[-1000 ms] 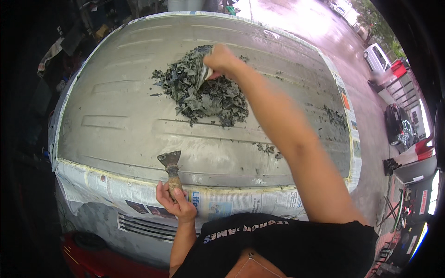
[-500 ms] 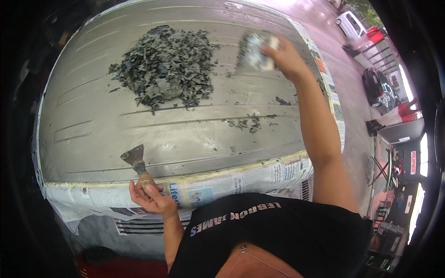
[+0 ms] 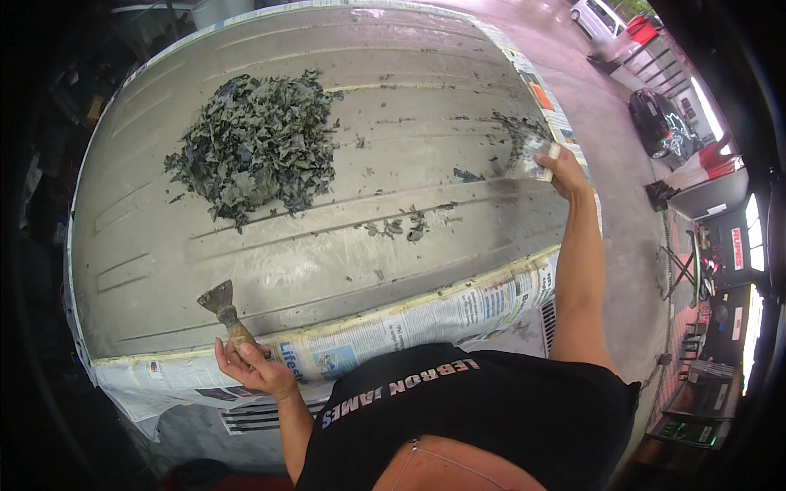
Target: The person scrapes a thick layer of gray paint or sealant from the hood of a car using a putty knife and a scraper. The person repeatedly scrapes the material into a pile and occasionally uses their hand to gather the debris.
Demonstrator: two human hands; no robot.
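Note:
A ribbed, grey vehicle roof (image 3: pixel 327 270) spreads in front of me, its edges masked with taped newspaper (image 3: pixel 426 315). My left hand (image 3: pixel 266 375) is closed round the handle of a putty knife (image 3: pixel 219 301), whose worn metal blade points away over the near edge. At the right side of the roof my right hand (image 3: pixel 568 173) grips a pale brush (image 3: pixel 536 159), blurred by motion, with its bristles toward the surface. Loose dark flakes (image 3: pixel 516 127) lie beside the brush. Left of the middle rises a big heap of grey paint flakes (image 3: pixel 254 147).
A smaller scatter of flakes (image 3: pixel 409 225) lies along a rib nearer to me. Beyond the roof's right edge runs a concrete floor (image 3: pixel 610 147), with a dark car (image 3: pixel 661 123) and a white van (image 3: pixel 598 18) farther off. Workshop gear stands at the far right.
My right hand has swept the brush rightward and nearer to me, toward the roof's right edge. The view has shifted slightly; my left hand still holds the putty knife.

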